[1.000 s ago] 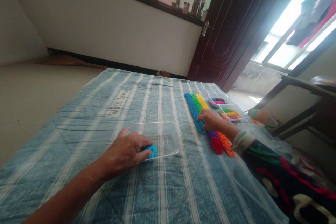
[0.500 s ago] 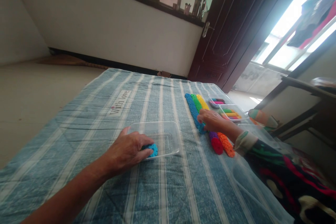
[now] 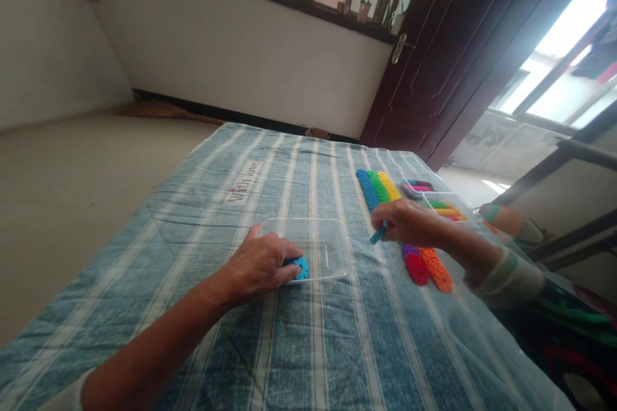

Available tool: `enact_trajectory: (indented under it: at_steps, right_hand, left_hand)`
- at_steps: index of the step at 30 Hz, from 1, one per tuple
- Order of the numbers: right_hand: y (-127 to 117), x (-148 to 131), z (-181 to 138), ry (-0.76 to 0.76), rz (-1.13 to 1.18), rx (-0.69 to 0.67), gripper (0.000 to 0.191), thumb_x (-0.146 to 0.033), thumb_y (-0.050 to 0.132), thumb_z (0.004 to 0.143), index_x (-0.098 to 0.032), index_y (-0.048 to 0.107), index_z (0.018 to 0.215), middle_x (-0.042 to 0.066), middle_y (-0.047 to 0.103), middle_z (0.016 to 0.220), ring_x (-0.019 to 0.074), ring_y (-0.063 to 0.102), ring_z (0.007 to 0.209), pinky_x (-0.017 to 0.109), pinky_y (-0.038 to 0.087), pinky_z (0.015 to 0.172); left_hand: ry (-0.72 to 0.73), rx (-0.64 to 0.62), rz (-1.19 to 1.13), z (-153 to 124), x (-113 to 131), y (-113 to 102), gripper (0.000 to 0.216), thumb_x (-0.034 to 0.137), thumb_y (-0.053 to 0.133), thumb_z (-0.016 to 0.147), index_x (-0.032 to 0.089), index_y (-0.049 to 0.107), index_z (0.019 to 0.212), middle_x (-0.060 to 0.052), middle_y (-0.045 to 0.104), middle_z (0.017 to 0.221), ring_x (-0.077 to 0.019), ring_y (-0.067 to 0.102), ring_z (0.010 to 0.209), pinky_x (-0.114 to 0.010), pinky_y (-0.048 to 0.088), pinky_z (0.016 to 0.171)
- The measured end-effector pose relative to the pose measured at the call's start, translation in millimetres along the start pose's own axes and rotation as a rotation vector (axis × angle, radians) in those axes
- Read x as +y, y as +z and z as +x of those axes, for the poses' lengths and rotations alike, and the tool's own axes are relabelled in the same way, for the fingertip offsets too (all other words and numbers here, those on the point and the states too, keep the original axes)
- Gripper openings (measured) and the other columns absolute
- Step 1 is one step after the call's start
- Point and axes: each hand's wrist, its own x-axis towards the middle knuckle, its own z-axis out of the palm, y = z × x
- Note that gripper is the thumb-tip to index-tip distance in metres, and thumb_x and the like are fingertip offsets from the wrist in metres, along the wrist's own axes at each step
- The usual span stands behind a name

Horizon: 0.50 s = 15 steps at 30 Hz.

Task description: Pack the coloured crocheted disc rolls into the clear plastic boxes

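My left hand is closed on blue notched discs, held on edge in the near part of a clear plastic box. My right hand pinches a short stack of blue notched discs just above the cloth. Under and beyond that hand lie rows of the same kind of disc: a blue row, a green row and a yellow row. Closer to me, a purple row, a red row and an orange row show partly. My right hand hides the rows' middle.
A striped blue cloth covers the table. At its right side stand a clear box with coloured sticks and another with dark and pink pieces. A brown door and a window ledge with a flask are behind.
My right hand has lifted a short stack of blue discs off the near end of the blue row. My left hand stays in the box. The view has shifted left.
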Motion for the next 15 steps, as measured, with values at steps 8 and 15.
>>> enact_trajectory:
  at_steps: [8, 15]
  right_hand:
    - [23.9, -69.6, 58.2, -0.298, 0.217, -0.08, 0.016, -0.006, 0.073, 0.07, -0.017, 0.063, 0.076, -0.005, 0.058, 0.072, 0.0078, 0.05, 0.066, 0.021, 0.035, 0.064]
    - [51.8, -73.3, 79.8, -0.209, 0.382, -0.151, 0.018, -0.007, 0.073, 0.071, -0.018, 0.071, 0.085, -0.005, 0.065, 0.075, 0.0083, 0.058, 0.068, 0.019, 0.039, 0.064]
  left_hand:
    - [-0.02, -0.018, 0.027, -0.5, 4.6, -2.8, 0.02, 0.031, 0.052, 0.087, 0.028, 0.071, 0.091, 0.001, 0.071, 0.087, -0.0229, 0.062, 0.094, -0.063, 0.013, 0.112]
    - [0.009, -0.001, -0.028, -0.5, -0.1, -1.8, 0.02, 0.028, 0.052, 0.085, 0.03, 0.071, 0.092, 0.002, 0.073, 0.089, -0.0244, 0.063, 0.096, -0.064, 0.014, 0.112]
